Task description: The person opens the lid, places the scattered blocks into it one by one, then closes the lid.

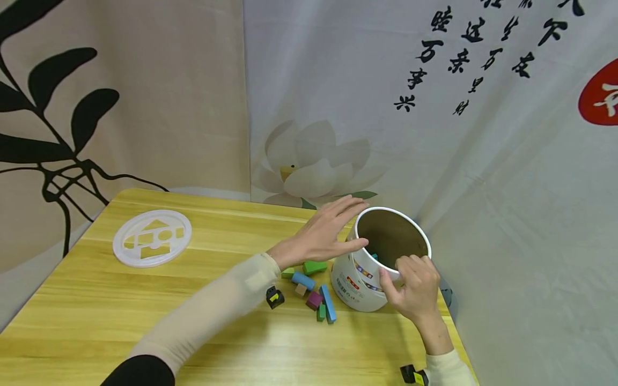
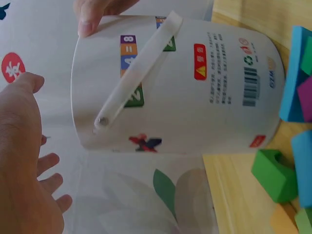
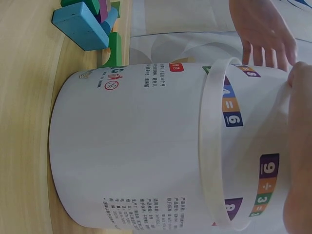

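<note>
A white cylindrical bucket [image 1: 354, 287] stands at the table's right side, its open top facing up and slightly toward me. Printed sums and a white strap handle [image 2: 139, 73] show on its wall in the left wrist view. My right hand [image 1: 415, 287] grips the near right rim, the thumb outside and the other fingers over the edge. At the rim's left side is my left hand [image 1: 328, 230], fingers extended and spread, holding nothing. Inside the bucket a bit of blue block [image 1: 374, 257] shows; the rest of the bottom is hidden.
Left of the bucket lie several coloured wooden blocks, among them a long blue one [image 1: 327, 304], a green one [image 1: 315, 267] and a purple one [image 1: 314, 300]. A white round lid with cut-out shapes [image 1: 145, 256] lies at the table's far left. Printed curtains [image 1: 338, 80] hang behind.
</note>
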Motion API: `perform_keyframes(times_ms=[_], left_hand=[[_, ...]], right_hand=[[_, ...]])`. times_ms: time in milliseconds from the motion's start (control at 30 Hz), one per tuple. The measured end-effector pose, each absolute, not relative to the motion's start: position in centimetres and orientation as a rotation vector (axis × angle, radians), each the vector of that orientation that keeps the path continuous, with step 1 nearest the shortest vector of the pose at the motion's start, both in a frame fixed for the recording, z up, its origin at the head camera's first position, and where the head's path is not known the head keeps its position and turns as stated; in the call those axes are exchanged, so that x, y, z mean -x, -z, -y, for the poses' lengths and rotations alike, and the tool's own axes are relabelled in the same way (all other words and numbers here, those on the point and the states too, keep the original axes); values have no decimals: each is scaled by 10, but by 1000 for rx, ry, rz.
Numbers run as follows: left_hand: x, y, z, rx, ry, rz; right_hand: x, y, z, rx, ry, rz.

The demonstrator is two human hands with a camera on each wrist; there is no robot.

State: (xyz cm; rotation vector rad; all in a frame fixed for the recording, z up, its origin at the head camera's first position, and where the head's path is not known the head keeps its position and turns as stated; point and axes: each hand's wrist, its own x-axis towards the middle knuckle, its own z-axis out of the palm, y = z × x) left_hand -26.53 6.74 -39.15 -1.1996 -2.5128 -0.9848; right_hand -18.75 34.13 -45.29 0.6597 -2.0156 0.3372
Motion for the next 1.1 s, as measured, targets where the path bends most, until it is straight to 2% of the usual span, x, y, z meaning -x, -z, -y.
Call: perform_keyframes(times_ms=[267,633,867,1100], left_hand=[[267,408,-25,1087,958,2575],[279,457,42,870,971,2783],[279,488,65,958,969,2975],[272,508,68,1050,897,3077]], right_hand=[[187,453,-342,-642,-345,2027],[187,454,-342,-649,-353,2014],[187,454,-341,-653,-357,2013],[188,454,-342,-657,-348,1998]])
